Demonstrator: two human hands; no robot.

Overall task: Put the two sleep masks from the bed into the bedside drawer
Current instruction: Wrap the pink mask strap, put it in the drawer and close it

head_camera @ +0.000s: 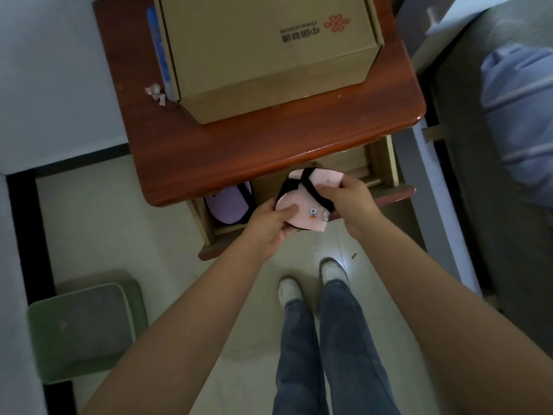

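We hold the pink mask [302, 202] in both hands above the open drawer [380, 163] of the bedside table [185, 157]. Our left hand [270, 227] has the mask's lower left part: thumb lies flat on the pink face, fingers curl beneath, closed on the fabric. Our right hand [344, 199] pinches the upper right part, fingers closed over the black strap and the folded edge. The mask is folded or bunched; a small printed figure shows on its lower face. It hangs over the drawer's middle, above the front edge; we cannot tell whether it touches the drawer.

The purple mask [229, 205] lies inside the drawer at its left end, partly hidden under the tabletop overhang, black strap along its right side.

On the tabletop: a cardboard box [263, 55] with red logo, and a small crumpled wrapper [156, 94] just beside the box's left corner. Bed [493, 145] at right, apart from the table. Green cushion [86, 327] on floor, lower left.
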